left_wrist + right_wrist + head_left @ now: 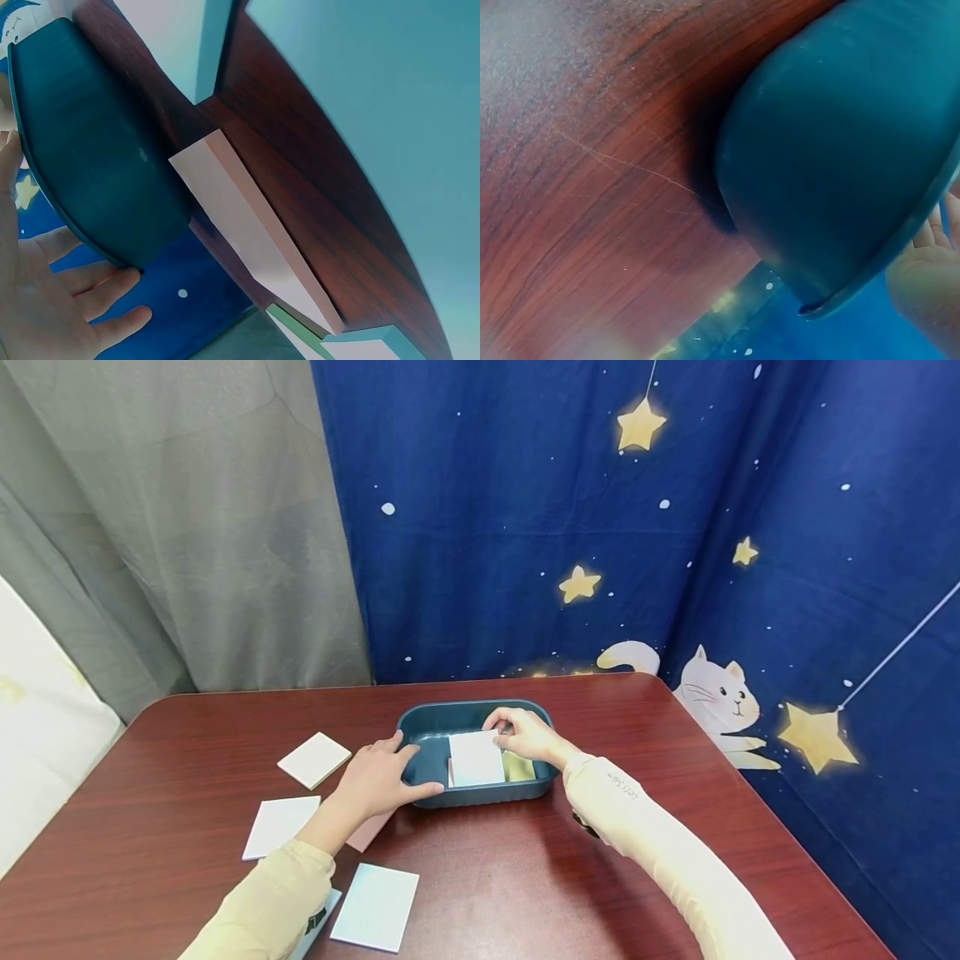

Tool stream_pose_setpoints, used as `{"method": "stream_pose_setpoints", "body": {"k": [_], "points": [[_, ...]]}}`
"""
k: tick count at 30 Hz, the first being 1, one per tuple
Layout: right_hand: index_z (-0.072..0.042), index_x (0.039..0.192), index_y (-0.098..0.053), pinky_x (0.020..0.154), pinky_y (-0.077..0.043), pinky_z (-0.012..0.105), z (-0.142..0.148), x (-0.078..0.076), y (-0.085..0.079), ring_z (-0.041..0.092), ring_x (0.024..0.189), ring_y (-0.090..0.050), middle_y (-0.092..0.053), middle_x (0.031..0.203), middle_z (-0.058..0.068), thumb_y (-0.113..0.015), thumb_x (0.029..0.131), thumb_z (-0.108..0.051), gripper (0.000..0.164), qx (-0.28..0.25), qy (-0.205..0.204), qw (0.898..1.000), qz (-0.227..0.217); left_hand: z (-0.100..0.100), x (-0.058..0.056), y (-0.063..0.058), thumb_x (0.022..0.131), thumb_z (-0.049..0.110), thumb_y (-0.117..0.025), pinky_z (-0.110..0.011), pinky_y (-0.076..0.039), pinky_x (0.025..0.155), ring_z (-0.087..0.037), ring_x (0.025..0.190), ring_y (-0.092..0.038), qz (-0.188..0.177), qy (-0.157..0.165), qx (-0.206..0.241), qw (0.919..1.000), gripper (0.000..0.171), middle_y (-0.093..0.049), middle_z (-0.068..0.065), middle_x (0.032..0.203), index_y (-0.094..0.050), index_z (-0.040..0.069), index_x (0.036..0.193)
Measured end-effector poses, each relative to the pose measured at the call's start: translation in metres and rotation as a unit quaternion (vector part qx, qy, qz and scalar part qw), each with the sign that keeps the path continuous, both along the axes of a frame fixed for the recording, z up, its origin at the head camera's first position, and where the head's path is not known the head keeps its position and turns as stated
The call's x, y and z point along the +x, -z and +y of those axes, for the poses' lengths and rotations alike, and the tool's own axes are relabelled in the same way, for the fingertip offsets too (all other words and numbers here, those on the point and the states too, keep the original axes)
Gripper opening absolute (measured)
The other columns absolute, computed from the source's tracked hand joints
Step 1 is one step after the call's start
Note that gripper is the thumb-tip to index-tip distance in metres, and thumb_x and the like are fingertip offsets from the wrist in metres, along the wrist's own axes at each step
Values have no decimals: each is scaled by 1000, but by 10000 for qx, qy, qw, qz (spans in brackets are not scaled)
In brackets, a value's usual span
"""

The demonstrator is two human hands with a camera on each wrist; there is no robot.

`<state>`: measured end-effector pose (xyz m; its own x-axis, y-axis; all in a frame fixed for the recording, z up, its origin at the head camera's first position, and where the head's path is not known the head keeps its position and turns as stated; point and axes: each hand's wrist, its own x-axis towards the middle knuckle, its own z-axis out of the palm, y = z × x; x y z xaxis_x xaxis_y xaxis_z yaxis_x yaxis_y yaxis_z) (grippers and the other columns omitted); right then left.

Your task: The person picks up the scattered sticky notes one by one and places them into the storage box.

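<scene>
A dark teal bin (480, 796) stands on the table. My right hand (531, 737) reaches over its right side and pinches the right edge of a pale, square sticky-note pad (476, 762) inside it. Beside that pad, a yellow pad (519, 767) lies in the bin, and a thin pinkish edge shows at the left. My left hand (377, 778) rests at the bin's left end, fingers spread and touching the rim. In the right wrist view the bin wall (832, 165) hides the right fingertips and the pad.
Left of the bin lie two whitish pads, one farther back (315, 760) and one nearer (281, 827). A pink pad (247, 217) sits close to the bin, partly behind my left hand. A light blue pad (377, 907) lies in front, another partly under my left sleeve.
</scene>
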<state>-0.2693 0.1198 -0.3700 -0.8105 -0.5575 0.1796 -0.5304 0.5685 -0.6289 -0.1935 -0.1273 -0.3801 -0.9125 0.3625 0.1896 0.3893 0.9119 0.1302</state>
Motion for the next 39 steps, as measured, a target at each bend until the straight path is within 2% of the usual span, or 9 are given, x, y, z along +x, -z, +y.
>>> {"method": "stream_pose_setpoints", "body": {"k": [9, 19, 30, 39], "points": [[-5, 99, -60, 66, -44, 24, 2, 1, 6, 12, 72, -57, -57, 80, 2, -62, 79, -3, 21, 409, 52, 9991, -83, 1, 0, 1, 68, 73, -47, -51, -33, 89, -38, 110, -44, 22, -1, -56, 10000, 85, -42, -25, 126, -56, 5, 118], [0, 108, -56, 68, -45, 26, 2, 6, 10, 15, 75, -58, -60, 84, 4, -59, 82, -3, 26, 523, -205, 9957, -740, 2, 1, -1, 69, 71, -49, -51, -35, 88, -38, 109, -45, 54, 25, -81, 9999, 83, -44, -25, 124, -57, 4, 117], [-1, 107, -57, 70, -45, 27, 4, 6, 11, 15, 77, -58, -61, 83, 1, -59, 82, -7, 25, 532, -190, 9961, -674, 2, 2, -1, 69, 71, -49, -51, -35, 88, -38, 110, -45, 94, 32, -64, 9999, 83, -44, -25, 124, -57, 4, 117], [-1, 108, -57, 69, -45, 26, 10, 7, 1, 16, 81, -58, -61, 86, 1, -58, 84, -8, 25, 496, -127, 9966, -645, 1, 3, -2, 69, 70, -50, -51, -35, 88, -38, 109, -46, 121, 52, -60, 9999, 82, -44, -26, 123, -57, 3, 116]]}}
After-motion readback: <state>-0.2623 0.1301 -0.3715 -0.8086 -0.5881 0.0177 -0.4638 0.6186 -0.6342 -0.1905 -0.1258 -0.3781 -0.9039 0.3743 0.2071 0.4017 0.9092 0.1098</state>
